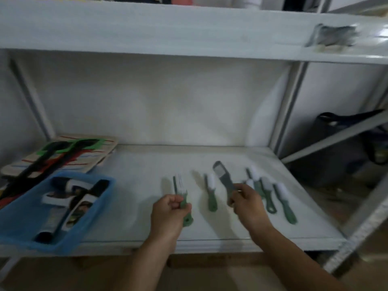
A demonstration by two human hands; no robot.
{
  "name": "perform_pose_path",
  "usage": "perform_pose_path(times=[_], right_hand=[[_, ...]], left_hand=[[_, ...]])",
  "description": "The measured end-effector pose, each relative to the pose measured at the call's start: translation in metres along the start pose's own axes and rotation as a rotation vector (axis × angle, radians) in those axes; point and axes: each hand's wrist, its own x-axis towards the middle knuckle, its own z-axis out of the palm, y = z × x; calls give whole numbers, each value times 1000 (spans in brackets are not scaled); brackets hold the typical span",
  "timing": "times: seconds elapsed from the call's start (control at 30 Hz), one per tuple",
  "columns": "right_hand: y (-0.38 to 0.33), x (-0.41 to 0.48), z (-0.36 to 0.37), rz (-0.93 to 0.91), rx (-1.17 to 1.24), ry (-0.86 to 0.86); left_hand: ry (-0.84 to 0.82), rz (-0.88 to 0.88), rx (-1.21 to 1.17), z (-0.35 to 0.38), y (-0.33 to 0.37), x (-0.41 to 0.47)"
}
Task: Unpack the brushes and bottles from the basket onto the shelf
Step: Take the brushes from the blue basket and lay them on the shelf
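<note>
My left hand (168, 213) grips a green-handled brush (183, 196) with thin bristles, held just above the white shelf (147, 169). My right hand (247, 201) holds the handle of a grey flat brush (223, 177), its head pointing away and left. A green brush with a white head (211, 195) lies between my hands. Several more green brushes (270, 194) lie right of my right hand. The blue basket (25, 215) at the shelf's front left holds several bottles and tubes (69, 204).
A patterned flat bag with black straps (69, 152) lies behind the basket. The upper shelf (147, 34) carries a grey cloth (333, 36). A dark bag (344, 131) stands beyond the right upright post (291, 106).
</note>
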Motion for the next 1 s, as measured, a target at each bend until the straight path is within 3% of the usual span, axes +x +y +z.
perform_pose_path(times=[0.13,0.27,0.4,0.5,0.6,0.77,1.0], right_hand=[[56,29,-100,33,-379,213],[103,56,-155,158,-633,237],[122,74,-164,243,-726,86],[128,80,-158,205,-799,-62],[130,82,-154,167,-949,-97],[130,80,-154,138,-997,-111],[123,78,-161,118,-940,-179]], left_hand=[[-71,-12,159,52,-26,-20],[-183,55,344,88,-43,-35],[-228,164,528,114,-47,-28],[-209,320,741,133,-42,-18],[-235,425,875,154,-38,-9],[-213,464,937,180,-36,-6],[-278,479,1207,198,-20,7]])
